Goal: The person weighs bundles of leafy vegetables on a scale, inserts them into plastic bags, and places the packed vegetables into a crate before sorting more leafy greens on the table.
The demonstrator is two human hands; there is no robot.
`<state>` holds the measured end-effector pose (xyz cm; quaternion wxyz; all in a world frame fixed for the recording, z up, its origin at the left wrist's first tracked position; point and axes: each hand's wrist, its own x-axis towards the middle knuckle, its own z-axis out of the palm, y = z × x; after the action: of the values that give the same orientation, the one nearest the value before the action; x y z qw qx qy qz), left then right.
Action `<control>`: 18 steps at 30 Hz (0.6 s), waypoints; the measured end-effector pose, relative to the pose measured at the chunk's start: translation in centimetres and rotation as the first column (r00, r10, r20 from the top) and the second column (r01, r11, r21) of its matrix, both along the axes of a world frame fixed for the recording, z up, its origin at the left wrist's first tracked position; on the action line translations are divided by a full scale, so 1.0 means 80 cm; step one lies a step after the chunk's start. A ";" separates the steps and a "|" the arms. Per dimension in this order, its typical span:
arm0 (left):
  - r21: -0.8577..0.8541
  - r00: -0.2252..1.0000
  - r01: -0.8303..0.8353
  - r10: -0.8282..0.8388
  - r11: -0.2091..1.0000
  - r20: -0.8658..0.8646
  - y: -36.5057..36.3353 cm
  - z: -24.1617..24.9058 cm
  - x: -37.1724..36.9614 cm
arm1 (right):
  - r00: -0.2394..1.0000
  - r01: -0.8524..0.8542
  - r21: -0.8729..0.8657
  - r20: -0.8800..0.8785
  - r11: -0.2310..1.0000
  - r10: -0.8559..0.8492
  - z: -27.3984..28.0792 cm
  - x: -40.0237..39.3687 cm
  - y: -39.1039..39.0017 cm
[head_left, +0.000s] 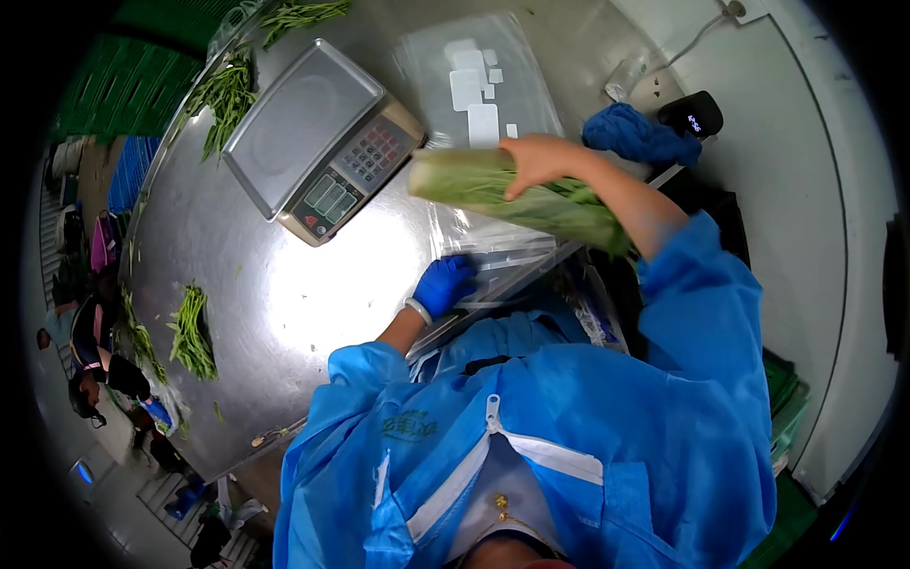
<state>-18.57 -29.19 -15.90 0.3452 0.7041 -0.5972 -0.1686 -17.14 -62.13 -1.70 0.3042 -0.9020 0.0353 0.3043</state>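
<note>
Right hand, bare, clenched a leafy vegetable bundle beside the weighing scale. Left hand, blue-gloved, lay flat, grasping nothing, on clear plastic bags below the scale.

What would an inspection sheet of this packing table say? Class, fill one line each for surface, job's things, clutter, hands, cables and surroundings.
Surface: shiny steel table, reflecting light.
Job's things: leafy bundle lifted above clear bags at the table edge; more bags behind.
Clutter: scale; loose greens in scattered piles; blue cloth.
Hands: right hand, bare, grips the bundle; left hand, blue-gloved, rests on the bags.
Cables: white cable along the wall.
Surroundings: green crates beyond the table; people at far left.
</note>
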 end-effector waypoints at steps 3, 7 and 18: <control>-0.001 0.999 0.011 -0.011 1.000 -0.053 -0.005 -0.039 0.018 | 0.959 0.283 0.314 -0.117 0.906 -0.259 0.042 -0.080 -0.026; 0.015 0.917 -0.129 0.125 0.992 -0.378 -0.069 -0.020 0.033 | 0.762 0.647 0.565 -0.459 0.512 -0.456 0.048 -0.219 -0.005; 0.045 0.751 -0.109 0.112 0.993 -0.651 -0.145 0.055 0.016 | 0.303 0.943 0.332 -0.843 0.014 -0.443 0.036 -0.392 0.086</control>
<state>-17.30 -40.78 -11.50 0.5395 0.6360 -0.3967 -0.3835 -48.49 -55.23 1.17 0.7712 -0.3529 0.4373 0.2991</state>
